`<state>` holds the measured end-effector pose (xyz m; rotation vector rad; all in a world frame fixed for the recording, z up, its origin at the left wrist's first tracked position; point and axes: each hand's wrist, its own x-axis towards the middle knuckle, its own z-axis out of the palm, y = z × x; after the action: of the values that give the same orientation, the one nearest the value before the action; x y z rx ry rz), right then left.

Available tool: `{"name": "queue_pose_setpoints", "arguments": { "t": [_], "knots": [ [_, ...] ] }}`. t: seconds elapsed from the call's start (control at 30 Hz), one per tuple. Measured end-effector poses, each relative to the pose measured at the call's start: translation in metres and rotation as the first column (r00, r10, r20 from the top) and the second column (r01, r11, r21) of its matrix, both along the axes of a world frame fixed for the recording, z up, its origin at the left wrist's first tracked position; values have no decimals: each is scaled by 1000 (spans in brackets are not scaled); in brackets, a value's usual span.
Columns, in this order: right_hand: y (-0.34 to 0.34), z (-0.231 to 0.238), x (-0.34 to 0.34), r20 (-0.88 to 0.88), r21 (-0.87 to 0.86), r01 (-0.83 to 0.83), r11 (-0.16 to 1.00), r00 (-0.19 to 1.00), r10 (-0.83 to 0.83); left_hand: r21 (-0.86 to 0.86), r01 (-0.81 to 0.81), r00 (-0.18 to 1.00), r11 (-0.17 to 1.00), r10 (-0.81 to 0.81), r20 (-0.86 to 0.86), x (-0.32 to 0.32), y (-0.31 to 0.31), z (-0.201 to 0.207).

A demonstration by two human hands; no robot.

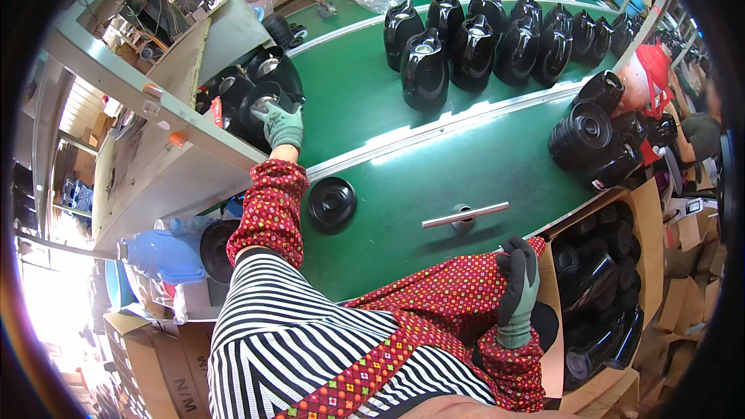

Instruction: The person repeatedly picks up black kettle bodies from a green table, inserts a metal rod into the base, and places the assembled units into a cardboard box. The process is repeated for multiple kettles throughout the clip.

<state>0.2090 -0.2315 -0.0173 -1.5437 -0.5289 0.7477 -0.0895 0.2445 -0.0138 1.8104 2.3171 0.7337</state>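
My left hand (282,126), in a grey-green glove, reaches out to the far left with its fingers curled over the mouth end of a glossy black jug body (256,112). The part under the fingers is hidden. Behind it lie other black jug bodies (274,70) with silvery mouths. My right hand (518,291), in a grey-green glove with dark finger fronts, hovers over my patterned apron near the table's front edge. Its fingers stretch upward and hold nothing visible. Between the two hands, a metal T-shaped bar tool (464,218) and a black round disc-like part (332,202) rest on the green table.
Several black jug bodies (424,70) stand upright in rows at the back. Black ring-shaped parts (590,128) are stacked at right, above a cardboard box (648,225) of black parts. A metal frame post (159,101) borders the left side. A blue jug (163,254) sits at lower left.
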Motion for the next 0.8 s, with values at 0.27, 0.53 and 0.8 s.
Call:
{"name": "queue_pose_setpoints", "arguments": {
  "t": [0.27,0.53,0.8],
  "knots": [
    [3,27,-8,21,42,-75,996,997,75,247,286,958,926,-280,-62,0,-30,-9],
    [57,111,-2,-188,177,-109,978,972,143,439,876,250,200,-966,-60,100,-221,89],
    [12,74,32,-41,233,-130,964,989,143,386,824,-345,-414,-908,-236,152,-304,112]
  ]
}}
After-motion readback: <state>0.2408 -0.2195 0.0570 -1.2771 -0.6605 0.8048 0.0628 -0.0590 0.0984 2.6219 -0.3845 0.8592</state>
